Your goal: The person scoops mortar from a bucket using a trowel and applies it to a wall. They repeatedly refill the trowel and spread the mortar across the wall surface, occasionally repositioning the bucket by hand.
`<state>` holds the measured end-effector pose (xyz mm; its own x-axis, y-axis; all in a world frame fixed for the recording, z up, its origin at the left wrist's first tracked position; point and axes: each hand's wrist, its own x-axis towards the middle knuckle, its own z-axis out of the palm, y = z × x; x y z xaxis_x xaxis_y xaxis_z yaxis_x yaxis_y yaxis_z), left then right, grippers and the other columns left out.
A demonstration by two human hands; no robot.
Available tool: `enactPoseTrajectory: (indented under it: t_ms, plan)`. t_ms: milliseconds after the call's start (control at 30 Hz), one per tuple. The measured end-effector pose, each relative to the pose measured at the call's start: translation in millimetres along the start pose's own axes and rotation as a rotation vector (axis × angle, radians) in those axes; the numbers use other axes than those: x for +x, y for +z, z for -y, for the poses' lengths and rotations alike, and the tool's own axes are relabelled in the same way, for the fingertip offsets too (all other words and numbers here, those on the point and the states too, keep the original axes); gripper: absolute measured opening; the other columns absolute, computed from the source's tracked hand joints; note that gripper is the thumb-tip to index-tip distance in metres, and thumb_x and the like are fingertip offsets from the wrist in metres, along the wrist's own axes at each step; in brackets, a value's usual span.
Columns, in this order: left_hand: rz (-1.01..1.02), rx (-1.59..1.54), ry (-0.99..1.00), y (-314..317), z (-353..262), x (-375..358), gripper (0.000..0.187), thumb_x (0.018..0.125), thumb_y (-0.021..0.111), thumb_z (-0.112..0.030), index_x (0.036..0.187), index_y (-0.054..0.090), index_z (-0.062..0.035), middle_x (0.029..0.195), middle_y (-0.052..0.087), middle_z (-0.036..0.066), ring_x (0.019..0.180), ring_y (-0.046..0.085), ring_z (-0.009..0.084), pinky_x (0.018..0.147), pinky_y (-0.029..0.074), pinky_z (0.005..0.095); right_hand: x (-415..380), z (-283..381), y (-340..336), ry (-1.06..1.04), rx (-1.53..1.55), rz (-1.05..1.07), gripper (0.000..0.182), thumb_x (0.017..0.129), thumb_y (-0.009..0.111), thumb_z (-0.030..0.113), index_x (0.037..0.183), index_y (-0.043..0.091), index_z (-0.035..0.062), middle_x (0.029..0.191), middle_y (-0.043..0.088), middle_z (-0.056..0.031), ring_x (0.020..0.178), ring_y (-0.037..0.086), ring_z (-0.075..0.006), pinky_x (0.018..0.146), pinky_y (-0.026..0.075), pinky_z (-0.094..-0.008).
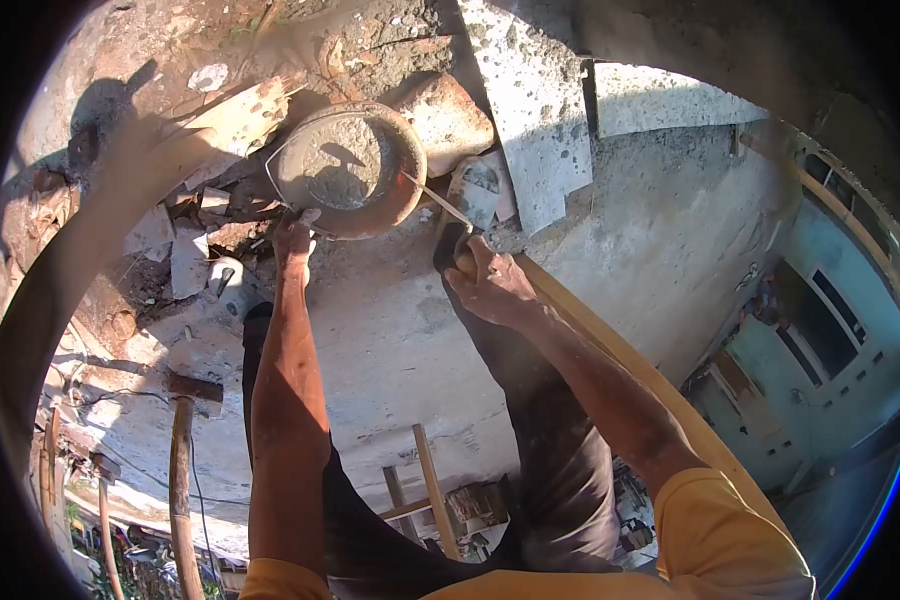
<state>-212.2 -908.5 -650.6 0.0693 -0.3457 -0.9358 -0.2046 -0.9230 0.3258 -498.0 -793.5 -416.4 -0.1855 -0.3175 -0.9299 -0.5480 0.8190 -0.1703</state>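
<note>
A round bucket (406, 207) holds wet grey mortar (345, 165), with a shadow falling across it. My left hand (295, 238) is closed at the bucket's near-left edge, where the wire handle meets the rim; its fingertips are partly hidden. My right hand (492, 287) grips the handle of a trowel (438, 199). The trowel's thin shank reaches over the bucket's right rim, and I cannot make out its blade clearly. Both of my feet stand close to the bucket, one shoe (476, 195) just right of it and the other shoe (232, 284) lower left.
Broken rubble (188, 262) lies left of the bucket, and a large stone (448, 122) touches its right side. A speckled board (530, 110) leans beyond. A long-handled hammer (182, 440) stands lower left. A blurred arm (90, 235) of another person reaches in from the left.
</note>
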Motion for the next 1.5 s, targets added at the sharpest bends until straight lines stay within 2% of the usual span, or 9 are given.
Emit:
enactPoseTrajectory:
  t_ms: [233, 433, 733, 833, 967, 1100, 1267, 1367, 1500]
  plan:
    - [0.190, -0.102, 0.640, 48, 12, -30, 0.032, 0.087, 0.077, -0.014, 0.114, 0.077, 0.0024, 0.101, 0.077, 0.005, 0.092, 0.068, 0.0153, 0.082, 0.055, 0.0345, -25, -12, 22, 0.079, 0.059, -0.225, 0.030, 0.098, 0.068, 0.031, 0.114, 0.062, 0.0068, 0.094, 0.076, -0.0198, 0.094, 0.074, -0.0443, 0.083, 0.058, -0.0529]
    - [-0.362, 0.669, 0.351, 105, -56, -107, 0.038, 0.078, 0.087, -0.029, 0.098, 0.079, 0.0029, 0.101, 0.081, 0.020, 0.095, 0.080, 0.0350, 0.082, 0.064, 0.0419, -71, 3, -66, -0.290, -0.143, -0.405, 0.026, 0.098, 0.066, 0.034, 0.114, 0.065, 0.0136, 0.087, 0.075, -0.0152, 0.088, 0.075, -0.0413, 0.077, 0.060, -0.0531]
    - [-0.147, 0.504, 0.700, -42, -140, -415, 0.033, 0.078, 0.080, -0.008, 0.108, 0.075, 0.0063, 0.095, 0.079, 0.017, 0.084, 0.076, 0.0246, 0.078, 0.058, 0.0368, -140, 117, -32, -0.234, -0.144, -0.112, 0.031, 0.093, 0.064, 0.046, 0.098, 0.072, 0.0164, 0.091, 0.076, -0.0101, 0.086, 0.073, -0.0355, 0.076, 0.060, -0.0469]
    - [-0.076, 0.389, 0.671, -92, -160, -467, 0.021, 0.085, 0.076, -0.004, 0.104, 0.075, 0.0028, 0.095, 0.076, 0.010, 0.081, 0.070, 0.0188, 0.075, 0.056, 0.0343, -215, 94, 18, -0.709, -0.067, -0.419, 0.039, 0.093, 0.069, 0.042, 0.121, 0.074, 0.0151, 0.104, 0.078, -0.0133, 0.091, 0.076, -0.0381, 0.080, 0.064, -0.0470]
    - [-0.033, 0.203, 0.516, -135, -171, -490, 0.018, 0.089, 0.074, -0.003, 0.104, 0.073, 0.0063, 0.095, 0.075, 0.008, 0.085, 0.068, 0.0156, 0.075, 0.056, 0.0345, -308, 133, 2, -0.461, 0.043, -0.184, 0.048, 0.097, 0.060, 0.045, 0.135, 0.072, 0.0172, 0.128, 0.074, -0.0167, 0.118, 0.071, -0.0356, 0.104, 0.058, -0.0457]
    - [-0.080, -0.078, 0.548, -187, -132, -454, 0.031, 0.092, 0.073, -0.005, 0.121, 0.067, 0.0033, 0.112, 0.070, 0.010, 0.094, 0.065, 0.0149, 0.075, 0.054, 0.0337, -382, 178, -63, -0.277, 0.406, -0.140, 0.053, 0.096, 0.066, 0.050, 0.134, 0.073, 0.0141, 0.126, 0.073, -0.0223, 0.116, 0.070, -0.0407, 0.105, 0.055, -0.0473]
    - [0.128, 0.074, 0.622, -218, -183, -507, 0.023, 0.092, 0.071, -0.004, 0.114, 0.069, 0.0023, 0.105, 0.068, 0.006, 0.090, 0.063, 0.0143, 0.077, 0.053, 0.0317, -441, 195, -168, -0.356, -0.046, -0.813, 0.052, 0.090, 0.077, 0.040, 0.115, 0.067, -0.0046, 0.084, 0.070, -0.0241, 0.089, 0.072, -0.0437, 0.077, 0.056, -0.0560]
    - [0.029, -0.132, 0.547, -222, -190, -524, 0.017, 0.090, 0.068, 0.000, 0.106, 0.071, 0.0042, 0.099, 0.068, 0.004, 0.087, 0.062, 0.0133, 0.077, 0.053, 0.0316, -456, 208, -230, -0.314, -0.152, -0.814, 0.047, 0.097, 0.068, 0.034, 0.128, 0.066, -0.0008, 0.100, 0.076, -0.0238, 0.082, 0.068, -0.0498, 0.077, 0.056, -0.0549]
    - [-0.104, 0.051, 0.509, -221, -193, -536, 0.021, 0.082, 0.064, -0.002, 0.100, 0.072, 0.0065, 0.093, 0.068, 0.009, 0.081, 0.066, 0.0197, 0.066, 0.059, 0.0343, -476, 216, -301, -0.784, 0.082, -0.585, 0.035, 0.099, 0.070, 0.030, 0.117, 0.072, -0.0001, 0.084, 0.075, -0.0179, 0.071, 0.071, -0.0336, 0.069, 0.057, -0.0450]
